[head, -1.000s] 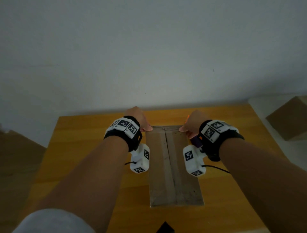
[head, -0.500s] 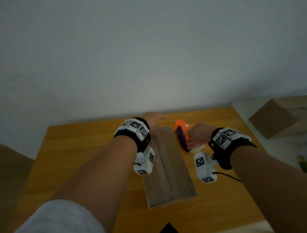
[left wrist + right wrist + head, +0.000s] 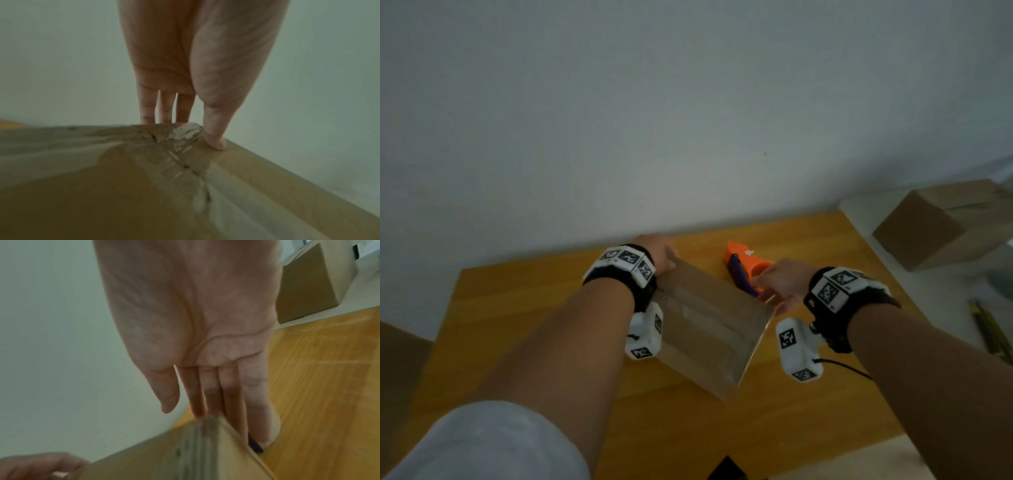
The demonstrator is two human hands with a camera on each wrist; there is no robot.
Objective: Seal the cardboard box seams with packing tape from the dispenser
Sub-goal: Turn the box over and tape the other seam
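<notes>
A flat cardboard box [image 3: 709,329] lies askew on the wooden table [image 3: 517,325], with clear tape [image 3: 185,134] along its top seam. My left hand [image 3: 659,255] grips its far corner. Its thumb [image 3: 214,142] presses on top and the fingers [image 3: 164,110] reach down behind the edge. My right hand [image 3: 779,286] lies with straight fingers [image 3: 232,402] against the box's right end [image 3: 185,456], thumb off the cardboard. The orange and purple tape dispenser [image 3: 748,265] lies on the table just beyond the box, beside my right hand.
A second, larger cardboard box [image 3: 941,222] stands on a white surface to the right of the table. A wall runs close behind the table's far edge. A small black object [image 3: 726,469] pokes up at the table's near edge.
The box has swung on the table, its near end going right. My right hand left the dispenser lying behind the box and now rests on the box's end. My left hand moved to the far corner.
</notes>
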